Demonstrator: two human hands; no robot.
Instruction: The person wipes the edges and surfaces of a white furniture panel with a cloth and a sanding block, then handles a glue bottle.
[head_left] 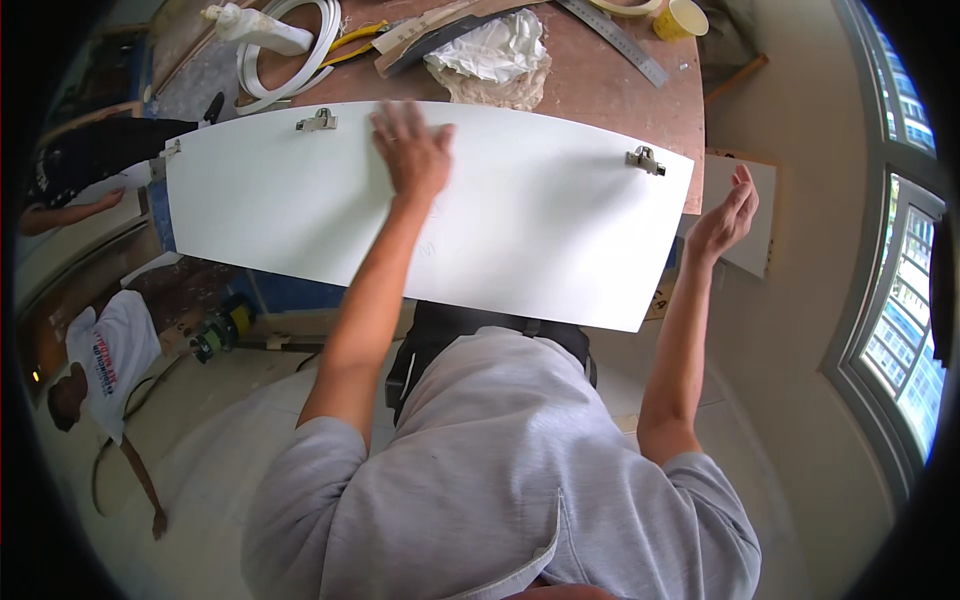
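A long white panel (520, 235) lies across the table in front of me, its near edge sticking out toward my body. Metal cabinet hinges sit along its far edge: one (317, 120) left of my left hand, another (646, 160) near the right end, and a third (172, 150) at the left corner. My left hand (412, 155) is over the panel near its far edge, palm down and fingers apart, slightly blurred; I cannot tell if it touches. Just past the panel's right end, my right hand (725, 215) is raised with fingers stretched and nothing in it.
On the brown table (640, 110) lie a white bottle (258, 28), a coil of white edging strip (245, 75), yellow-handled pliers (355, 42), crumpled paper (495, 50), a steel ruler (620, 45) and a yellow cup (682, 20). Two other people are at the left; a window (905, 290) is right.
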